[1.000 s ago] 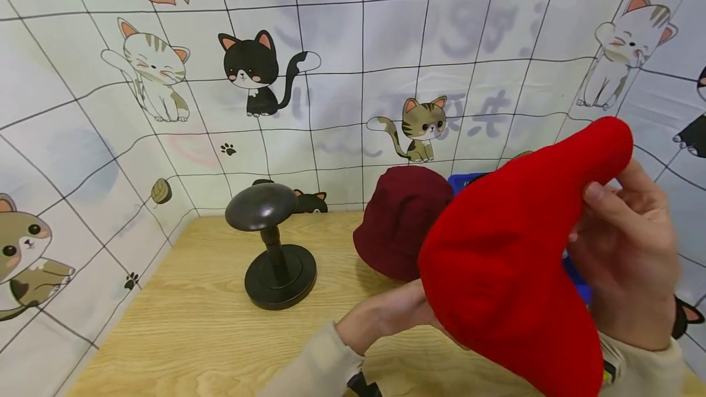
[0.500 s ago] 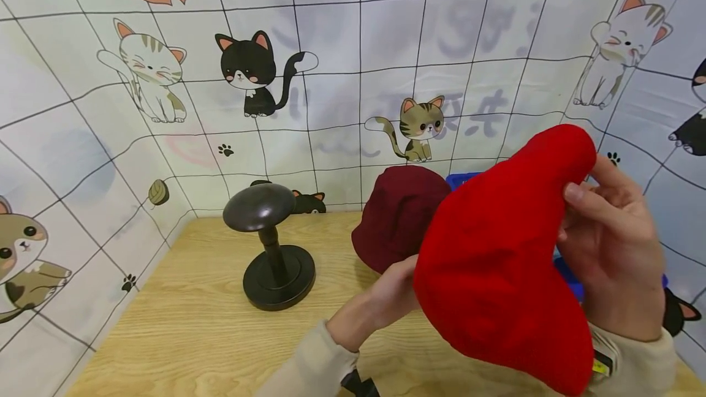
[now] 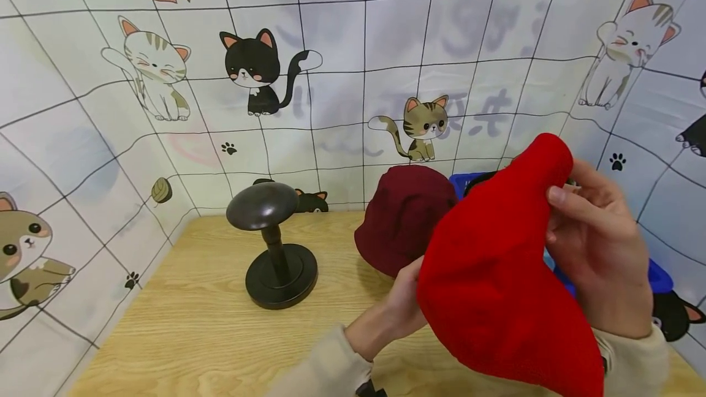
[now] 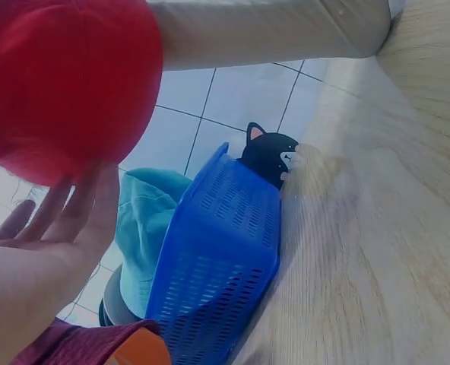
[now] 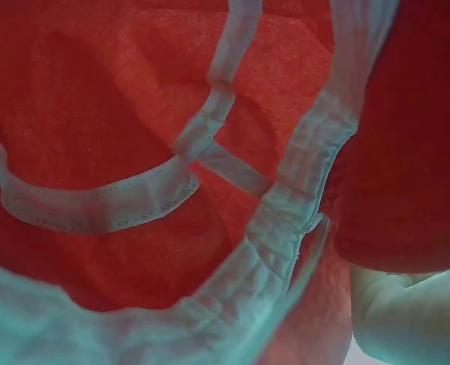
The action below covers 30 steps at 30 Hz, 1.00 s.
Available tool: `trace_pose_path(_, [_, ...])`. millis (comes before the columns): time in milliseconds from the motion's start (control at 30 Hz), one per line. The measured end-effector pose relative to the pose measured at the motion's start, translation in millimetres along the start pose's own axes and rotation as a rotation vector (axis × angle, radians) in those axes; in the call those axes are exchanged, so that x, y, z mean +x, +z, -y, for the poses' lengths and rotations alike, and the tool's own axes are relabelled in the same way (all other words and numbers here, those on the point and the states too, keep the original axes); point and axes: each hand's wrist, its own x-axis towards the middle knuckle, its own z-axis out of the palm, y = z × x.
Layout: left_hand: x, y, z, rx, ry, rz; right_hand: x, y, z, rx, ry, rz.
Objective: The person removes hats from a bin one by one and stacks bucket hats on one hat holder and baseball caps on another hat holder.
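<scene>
A red cap (image 3: 491, 274) is held up in front of me at the right of the head view. My right hand (image 3: 601, 250) pinches its narrow upper end, thumb on the near side. My left hand (image 3: 405, 305) touches the cap's left side from below; in the left wrist view its fingers (image 4: 77, 209) look fairly straight against the cloth, their tips partly hidden. The right wrist view looks into the cap's inside, with white seam tape (image 5: 96, 201) and a pale sweatband (image 5: 286, 205). Behind the cap stands a maroon bucket hat (image 3: 405, 219) on the table.
A black hat stand (image 3: 278, 262) with a domed top stands on the left of the wooden table (image 3: 182, 323). A blue basket (image 4: 217, 251) with a teal hat (image 4: 145, 220) is behind the red cap. Cat-patterned walls (image 3: 331, 103) enclose the table's back and sides.
The red cap's narrow end and my right hand have moved left and slightly down. My left hand keeps touching the cap's left side. The stand and maroon hat have not moved.
</scene>
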Motion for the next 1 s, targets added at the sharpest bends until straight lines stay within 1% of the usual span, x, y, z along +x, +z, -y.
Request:
trace_pose_path(133, [-0.4, -0.8, 1.3, 0.042, 0.016, 0.001, -2.1, 0.1, -1.4, 0.017, 0.013, -0.006])
trace_pose_path(200, [-0.9, -1.9, 0.6, 0.06, 0.032, 0.021, -2.1, 0.1, -2.2, 0.017, 0.025, -0.002])
trace_pose_path(300, [-0.6, -4.9, -0.2, 0.079, 0.077, 0.069, -1.4, 0.3, -3.5, 0.015, 0.063, 0.013])
trace_pose_path(400, [1.0, -9.4, 0.4, 0.059, 0.092, 0.102, -1.3, 0.0, -4.7, 0.012, 0.117, 0.047])
trace_pose_path(467, [2.5, -12.7, 1.9, 0.04, 0.084, 0.107, -1.7, -0.3, -5.4, 0.009, 0.146, 0.075])
trace_pose_path(533, [3.7, -16.2, 3.7, 0.048, 0.083, 0.117, -1.8, -0.8, -5.7, 0.007, 0.159, 0.098])
trace_pose_path(600, [5.0, -19.5, 4.7, 0.065, 0.101, 0.136, -1.5, -1.0, -5.4, 0.012, 0.149, 0.102])
trace_pose_path(700, [6.7, -22.9, 2.6, 0.101, 0.134, 0.177, -1.2, -1.6, -3.1, 0.052, 0.117, 0.089])
trace_pose_path(800, [7.4, -25.0, -3.9, 0.13, 0.139, 0.198, -1.1, -3.6, 1.7, 0.093, 0.092, 0.088])
trace_pose_path(867, [6.9, -26.2, -10.3, 0.16, 0.145, 0.197, -1.2, -5.6, 5.5, 0.106, 0.085, 0.088])
trace_pose_path(900, [6.1, -26.7, -13.9, 0.166, 0.153, 0.188, -1.2, -6.2, 7.3, 0.095, 0.075, 0.071])
trace_pose_path(933, [5.2, -27.3, -17.7, 0.169, 0.16, 0.174, -1.0, -6.6, 8.7, 0.076, 0.062, 0.048])
trace_pose_path(1000, [3.1, -28.1, -25.9, 0.168, 0.188, 0.136, -0.5, -7.2, 10.8, 0.036, 0.038, -0.025])
